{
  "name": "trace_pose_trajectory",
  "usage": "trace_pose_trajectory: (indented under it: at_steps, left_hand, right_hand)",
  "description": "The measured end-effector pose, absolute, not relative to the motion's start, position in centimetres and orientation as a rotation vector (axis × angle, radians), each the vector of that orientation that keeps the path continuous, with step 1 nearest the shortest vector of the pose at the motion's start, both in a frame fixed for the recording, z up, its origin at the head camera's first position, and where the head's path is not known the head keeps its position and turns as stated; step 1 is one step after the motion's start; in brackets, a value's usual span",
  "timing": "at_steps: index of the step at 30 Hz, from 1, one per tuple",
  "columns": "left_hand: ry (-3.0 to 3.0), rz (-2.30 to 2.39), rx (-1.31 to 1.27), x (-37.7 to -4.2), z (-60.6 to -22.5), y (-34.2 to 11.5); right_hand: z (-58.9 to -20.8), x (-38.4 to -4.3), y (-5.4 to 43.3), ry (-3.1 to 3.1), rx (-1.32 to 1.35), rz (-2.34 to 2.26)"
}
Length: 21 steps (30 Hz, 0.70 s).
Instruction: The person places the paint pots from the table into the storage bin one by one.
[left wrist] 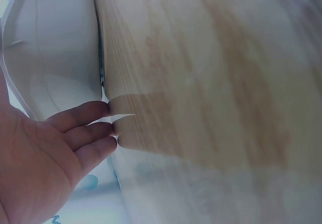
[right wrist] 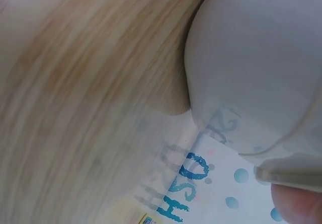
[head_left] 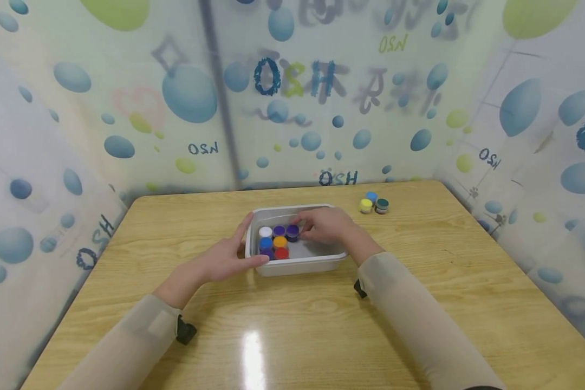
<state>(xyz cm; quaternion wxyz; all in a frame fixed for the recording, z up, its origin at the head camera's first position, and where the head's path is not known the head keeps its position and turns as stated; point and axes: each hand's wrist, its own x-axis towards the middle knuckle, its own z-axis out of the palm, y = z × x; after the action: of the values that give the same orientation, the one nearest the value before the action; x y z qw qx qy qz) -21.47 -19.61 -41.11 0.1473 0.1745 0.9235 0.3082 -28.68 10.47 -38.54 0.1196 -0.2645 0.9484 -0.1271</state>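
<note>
Left hand: spread, touching white rectangular plastic tray.
Right hand: curled, pinching small round dark-purple jar inside.

Box on the table, jars inside its left half.
The left hand is at the box's left end; the right hand is in over its right half, at the back row's right-hand jar. Behind the box, to its right, three more jars stand close together.
</note>
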Motion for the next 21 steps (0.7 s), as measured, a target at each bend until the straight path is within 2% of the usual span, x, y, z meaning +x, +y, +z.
trace_pose_trajectory:
  at_steps: [21]
  left_hand:
    - [2.657,0.891,0.504,-21.46,-41.09,-19.61]
  right_hand:
    - [-38.8,-28.53,11.2,2.783,-0.733,-0.598]
